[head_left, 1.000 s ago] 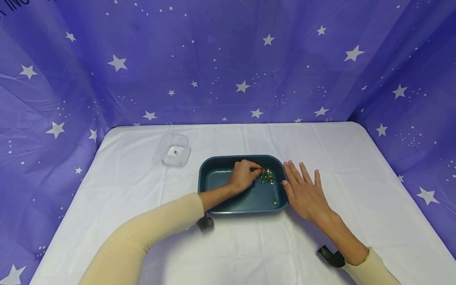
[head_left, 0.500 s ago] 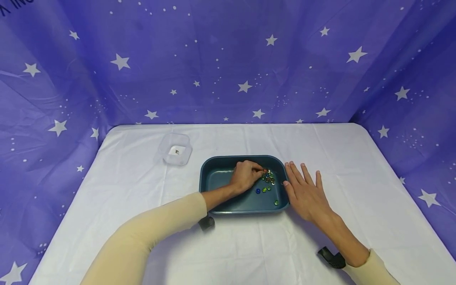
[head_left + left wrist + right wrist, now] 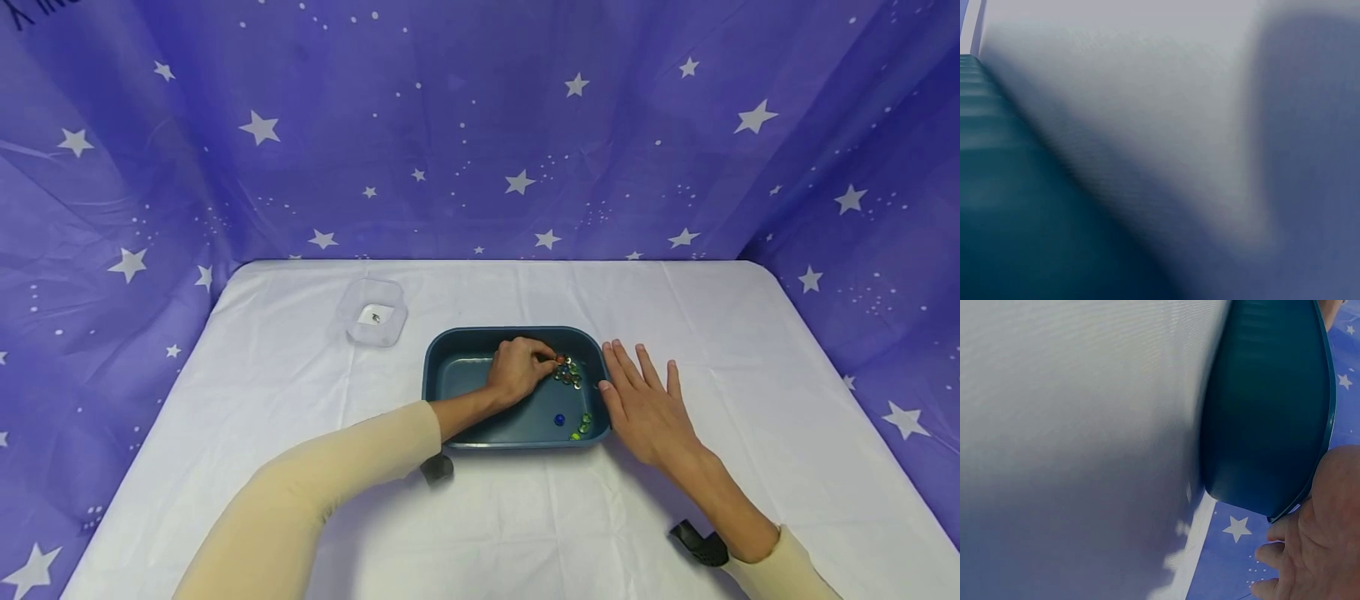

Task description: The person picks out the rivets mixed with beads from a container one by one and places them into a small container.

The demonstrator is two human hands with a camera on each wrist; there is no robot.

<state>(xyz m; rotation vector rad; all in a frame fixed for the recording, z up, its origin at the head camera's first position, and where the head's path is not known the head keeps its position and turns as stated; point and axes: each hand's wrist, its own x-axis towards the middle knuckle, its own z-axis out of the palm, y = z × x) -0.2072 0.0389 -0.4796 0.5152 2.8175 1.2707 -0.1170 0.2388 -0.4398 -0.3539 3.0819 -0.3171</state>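
Observation:
In the head view, my left hand (image 3: 516,371) reaches into a dark teal rectangular tray (image 3: 487,443), and its thumb and forefinger pinch a reddish marble (image 3: 560,359). Right by those fingertips lies a cluster of small glass marbles (image 3: 573,375), mostly green and amber. A blue marble (image 3: 559,420) and several green marbles (image 3: 585,423) sit at the tray's front right. My right hand (image 3: 648,412) has its fingers straight and rests against the tray's right end; the right wrist view shows it at the rim too. Only the tray's outer wall (image 3: 1022,187) and cloth show in the left wrist view.
A clear plastic container (image 3: 375,321) with a tiny item inside stands back left of the tray. White cloth (image 3: 525,525) covers the table, and a purple starry curtain (image 3: 450,125) hangs behind and at the sides.
The blue marble and some green ones have rolled from beside my left hand to the tray's front right. Both hands have stayed nearly in place; the head view has shifted slightly.

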